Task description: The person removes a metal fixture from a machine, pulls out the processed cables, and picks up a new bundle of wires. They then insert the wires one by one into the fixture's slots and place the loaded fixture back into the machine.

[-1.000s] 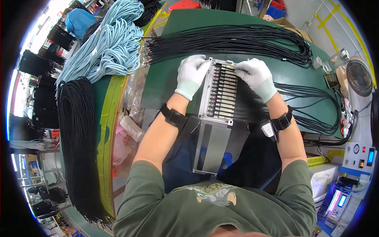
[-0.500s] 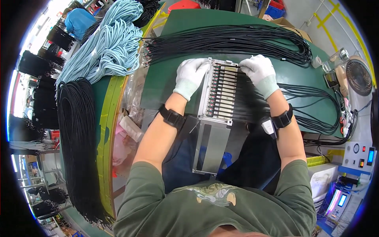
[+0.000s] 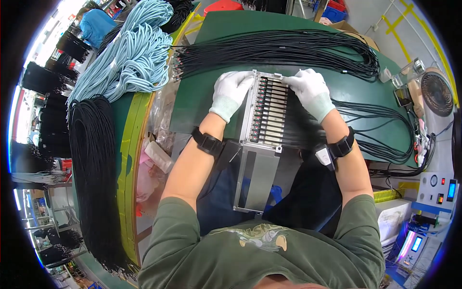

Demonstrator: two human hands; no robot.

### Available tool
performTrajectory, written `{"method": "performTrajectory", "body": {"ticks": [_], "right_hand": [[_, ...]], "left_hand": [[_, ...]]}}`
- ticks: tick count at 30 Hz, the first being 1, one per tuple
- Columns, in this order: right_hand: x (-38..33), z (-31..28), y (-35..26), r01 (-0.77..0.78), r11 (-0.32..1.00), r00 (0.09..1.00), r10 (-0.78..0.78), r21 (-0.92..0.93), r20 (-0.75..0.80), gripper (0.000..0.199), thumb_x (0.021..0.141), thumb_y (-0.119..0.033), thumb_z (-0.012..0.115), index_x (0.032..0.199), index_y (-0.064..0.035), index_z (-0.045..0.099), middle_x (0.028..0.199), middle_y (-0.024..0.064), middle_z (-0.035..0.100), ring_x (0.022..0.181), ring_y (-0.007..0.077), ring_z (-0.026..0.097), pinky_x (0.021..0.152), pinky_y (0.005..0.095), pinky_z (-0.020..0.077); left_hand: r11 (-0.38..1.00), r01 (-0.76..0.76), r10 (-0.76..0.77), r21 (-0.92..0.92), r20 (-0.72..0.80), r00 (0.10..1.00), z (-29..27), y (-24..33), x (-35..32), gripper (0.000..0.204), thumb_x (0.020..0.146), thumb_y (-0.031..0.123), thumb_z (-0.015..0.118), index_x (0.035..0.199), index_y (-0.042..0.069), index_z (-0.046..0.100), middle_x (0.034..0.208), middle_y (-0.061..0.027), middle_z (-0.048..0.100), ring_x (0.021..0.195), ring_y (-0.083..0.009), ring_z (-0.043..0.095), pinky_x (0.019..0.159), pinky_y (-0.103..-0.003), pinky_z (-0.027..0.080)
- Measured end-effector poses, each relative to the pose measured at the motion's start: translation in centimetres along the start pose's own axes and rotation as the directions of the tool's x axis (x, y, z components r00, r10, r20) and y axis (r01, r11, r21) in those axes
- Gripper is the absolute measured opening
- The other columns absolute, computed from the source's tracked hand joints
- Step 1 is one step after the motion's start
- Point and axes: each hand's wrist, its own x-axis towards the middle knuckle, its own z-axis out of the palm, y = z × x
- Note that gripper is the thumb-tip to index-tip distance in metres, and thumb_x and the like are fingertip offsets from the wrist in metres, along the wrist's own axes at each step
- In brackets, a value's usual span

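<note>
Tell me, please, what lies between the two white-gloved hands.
In the head view, a silver rectangular metal fixture with black cable ends lies between the left hand and right hand.

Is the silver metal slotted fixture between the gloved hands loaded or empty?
Loaded: black cable ends lie in a row across the silver metal fixture, their lengths trailing off its right side.

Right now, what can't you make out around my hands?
In the head view:
Whether the white-gloved right hand holds anything: hidden by its own fingers.
Individual thin black cables right of the silver metal fixture: blurred together.
Exact shapes of the small red-and-black connectors: too small.
</note>
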Motion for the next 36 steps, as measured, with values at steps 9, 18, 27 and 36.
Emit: {"method": "performTrajectory", "body": {"ticks": [9, 18, 27, 36], "right_hand": [[-0.9, -0.3, -1.5, 0.073, 0.977, 0.995, -0.085, -0.202, -0.050, 0.037, 0.079, -0.001, 0.058, 0.111, -0.0131, 0.071, 0.117, 0.0127, 0.063, 0.115, 0.0343, 0.057, 0.095, 0.0438, 0.0484], [-8.6, -7.7, -13.0, 0.365, 0.897, 0.914, -0.396, 0.249, 0.086, 0.059, 0.066, -0.003, 0.064, 0.124, -0.0158, 0.063, 0.130, 0.0170, 0.057, 0.121, 0.0409, 0.053, 0.104, 0.0577, 0.0412], [-12.6, -4.8, -15.9, 0.547, 0.774, 0.813, -0.582, 0.320, 0.020, 0.057, 0.071, -0.018, 0.067, 0.127, -0.0164, 0.061, 0.128, 0.0161, 0.059, 0.115, 0.0375, 0.057, 0.099, 0.0574, 0.0443], [-3.8, -7.2, -10.4, -0.184, 0.309, 0.905, 0.423, 0.933, 0.039, 0.039, 0.094, -0.015, 0.064, 0.130, -0.0029, 0.057, 0.101, 0.0135, 0.069, 0.084, 0.0255, 0.065, 0.080, 0.0361, 0.0523]], "left_hand": [[1.000, 0.006, -0.008, 0.011, 0.199, 0.980, -1.5, 0.1, -0.3, 0.034, 0.097, 0.033, 0.059, 0.119, 0.011, 0.072, 0.117, -0.0112, 0.070, 0.122, -0.0318, 0.056, 0.110, -0.042, 0.036], [0.998, -0.056, 0.062, -0.026, 0.348, 0.936, -4.3, -0.3, -3.2, 0.037, 0.100, 0.031, 0.054, 0.131, 0.014, 0.066, 0.133, -0.0110, 0.065, 0.137, -0.0308, 0.046, 0.122, -0.041, 0.020], [0.998, -0.050, 0.060, -0.036, 0.345, 0.937, -3.3, -0.9, -2.8, 0.037, 0.101, 0.030, 0.053, 0.132, 0.014, 0.065, 0.132, -0.0091, 0.066, 0.138, -0.0297, 0.045, 0.122, -0.043, 0.018], [0.992, -0.120, 0.103, 0.027, 0.348, 0.932, -3.2, -1.4, -2.7, 0.038, 0.101, 0.031, 0.053, 0.133, 0.014, 0.064, 0.134, -0.0087, 0.064, 0.138, -0.0308, 0.045, 0.122, -0.045, 0.018]]}}
